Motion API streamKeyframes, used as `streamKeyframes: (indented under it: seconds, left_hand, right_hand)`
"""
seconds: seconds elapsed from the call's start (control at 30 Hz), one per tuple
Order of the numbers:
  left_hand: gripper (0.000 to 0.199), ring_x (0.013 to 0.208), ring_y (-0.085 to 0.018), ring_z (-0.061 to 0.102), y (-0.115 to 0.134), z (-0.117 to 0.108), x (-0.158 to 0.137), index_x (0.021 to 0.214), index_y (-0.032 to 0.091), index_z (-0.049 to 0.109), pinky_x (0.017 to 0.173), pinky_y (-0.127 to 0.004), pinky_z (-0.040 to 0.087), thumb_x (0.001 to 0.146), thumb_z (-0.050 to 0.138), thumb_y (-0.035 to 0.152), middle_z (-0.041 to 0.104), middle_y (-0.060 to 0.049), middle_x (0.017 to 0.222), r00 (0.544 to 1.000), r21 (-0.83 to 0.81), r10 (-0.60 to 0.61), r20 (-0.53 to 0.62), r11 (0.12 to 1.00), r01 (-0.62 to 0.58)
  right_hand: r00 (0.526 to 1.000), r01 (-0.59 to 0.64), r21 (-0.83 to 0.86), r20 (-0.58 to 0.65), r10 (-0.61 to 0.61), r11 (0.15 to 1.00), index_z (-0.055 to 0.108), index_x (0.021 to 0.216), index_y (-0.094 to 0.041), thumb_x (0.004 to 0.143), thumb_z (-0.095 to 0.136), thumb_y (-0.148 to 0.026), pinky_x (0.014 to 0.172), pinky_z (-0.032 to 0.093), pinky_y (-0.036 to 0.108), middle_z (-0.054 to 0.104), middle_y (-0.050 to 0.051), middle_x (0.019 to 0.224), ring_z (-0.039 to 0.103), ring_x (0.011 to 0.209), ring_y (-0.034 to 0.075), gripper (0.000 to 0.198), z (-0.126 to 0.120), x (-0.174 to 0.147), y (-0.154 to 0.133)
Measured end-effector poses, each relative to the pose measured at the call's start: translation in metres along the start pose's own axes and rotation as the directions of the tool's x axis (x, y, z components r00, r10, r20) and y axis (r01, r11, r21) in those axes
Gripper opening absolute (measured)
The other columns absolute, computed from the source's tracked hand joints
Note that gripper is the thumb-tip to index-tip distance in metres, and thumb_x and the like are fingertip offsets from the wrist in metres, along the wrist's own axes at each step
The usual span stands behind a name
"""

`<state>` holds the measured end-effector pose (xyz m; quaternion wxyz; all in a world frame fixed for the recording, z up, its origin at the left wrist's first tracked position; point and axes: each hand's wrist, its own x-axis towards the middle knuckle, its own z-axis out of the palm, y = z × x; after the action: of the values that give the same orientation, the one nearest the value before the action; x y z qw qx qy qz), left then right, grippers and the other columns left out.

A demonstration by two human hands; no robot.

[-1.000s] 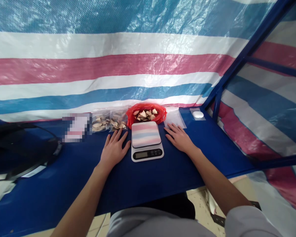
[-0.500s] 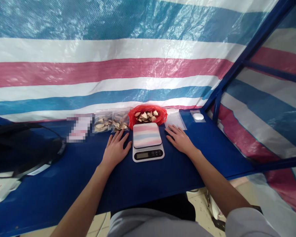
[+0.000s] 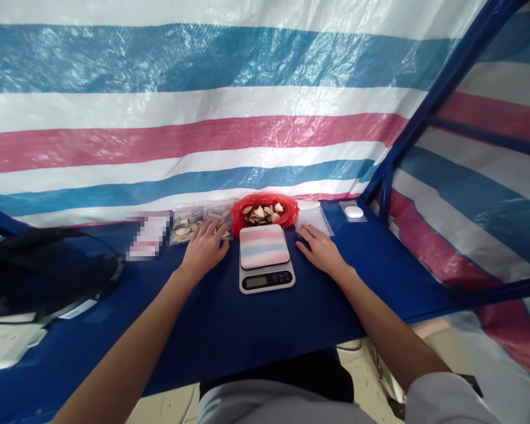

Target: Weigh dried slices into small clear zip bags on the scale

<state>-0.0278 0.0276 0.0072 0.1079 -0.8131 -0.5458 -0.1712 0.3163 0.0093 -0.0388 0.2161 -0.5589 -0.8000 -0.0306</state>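
My left hand [image 3: 205,250] is open, palm down, its fingers reaching over clear bags of pale dried slices [image 3: 183,227]. Whether it presses on them I cannot tell. Empty-looking clear plastic bags [image 3: 318,220] lie by the fingertips of my right hand [image 3: 320,250], which is flat and open with nothing in it. Between the hands sits a white digital kitchen scale [image 3: 267,281], its display blank and its top reflecting the striped sheet. Right behind the scale, an opened red plastic bag [image 3: 238,219] holds more of the slices [image 3: 265,213].
A small white rounded object [image 3: 354,212] in a clear pouch lies at the back right of the blue table [image 3: 229,335]. Leftward are a blurred-out paper [image 3: 149,235], a black object with a strap [image 3: 48,271] and a white box [image 3: 11,344]. A striped sheet [image 3: 194,144] hangs behind.
My left hand has slid forward and slightly left, onto the clear bags of slices. The right hand stays in nearly the same place. The view has tilted a little.
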Motion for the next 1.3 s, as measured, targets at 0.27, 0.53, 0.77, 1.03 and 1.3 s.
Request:
streamKeyframes:
  seconds: [0.27, 0.53, 0.77, 1.03, 1.3]
  left_hand:
    - [0.047, 0.140, -0.035, 0.046, -0.013, 0.011, 0.013, 0.135, 0.017, 0.060, 0.115, -0.053, 0.040, 0.089, 0.050, 0.022, 0.054, -0.018, 0.147, 0.991, 0.031, 0.068, 0.113, 0.997, -0.072]
    - [0.039, 0.127, -0.036, 0.056, -0.018, 0.008, 0.023, 0.128, 0.018, 0.065, 0.102, -0.051, 0.048, 0.094, 0.045, 0.019, 0.062, -0.018, 0.138, 0.981, 0.048, 0.089, 0.173, 0.994, -0.099]
    - [0.034, 0.119, -0.031, 0.060, -0.025, 0.007, 0.028, 0.116, 0.019, 0.070, 0.103, -0.044, 0.047, 0.099, 0.042, 0.025, 0.069, -0.014, 0.125, 0.981, -0.009, 0.125, 0.149, 0.992, -0.125]
    - [0.032, 0.104, -0.029, 0.066, -0.023, -0.001, 0.030, 0.109, 0.016, 0.073, 0.091, -0.041, 0.053, 0.099, 0.044, 0.026, 0.073, -0.013, 0.114, 0.999, -0.116, 0.027, 0.045, 0.993, -0.022]
    - [0.027, 0.096, -0.025, 0.072, -0.026, 0.000, 0.030, 0.100, 0.020, 0.076, 0.091, -0.034, 0.054, 0.088, 0.053, 0.027, 0.078, -0.008, 0.103, 0.962, -0.380, -0.248, -0.117, 0.906, 0.188]
  right_hand:
    - [0.999, -0.001, -0.025, 0.046, 0.002, 1.000, 0.060, 0.140, -0.020, 0.104, 0.042, -0.039, 0.120, 0.036, 0.049, 0.055, 0.010, 0.150, 0.048, 0.142, 0.029, 0.045, 0.005, -0.002, 0.001]
    - [0.999, 0.007, -0.002, 0.041, -0.006, 1.000, 0.062, 0.138, -0.021, 0.104, 0.041, -0.038, 0.120, 0.037, 0.050, 0.056, 0.009, 0.149, 0.048, 0.142, 0.029, 0.044, 0.006, -0.003, 0.002]
    - [0.998, -0.004, 0.000, 0.058, 0.004, 1.000, 0.062, 0.138, -0.022, 0.103, 0.041, -0.039, 0.121, 0.036, 0.050, 0.055, 0.009, 0.150, 0.047, 0.142, 0.028, 0.044, 0.005, -0.003, 0.002]
    - [0.999, 0.002, -0.009, 0.039, -0.002, 1.000, 0.062, 0.138, -0.022, 0.104, 0.041, -0.038, 0.121, 0.036, 0.049, 0.056, 0.009, 0.149, 0.047, 0.142, 0.028, 0.043, 0.005, -0.003, 0.001]
    - [1.000, 0.025, -0.021, 0.002, -0.025, 0.999, 0.064, 0.135, -0.020, 0.103, 0.046, -0.034, 0.118, 0.041, 0.048, 0.058, 0.010, 0.147, 0.050, 0.140, 0.030, 0.040, 0.000, -0.001, -0.003]
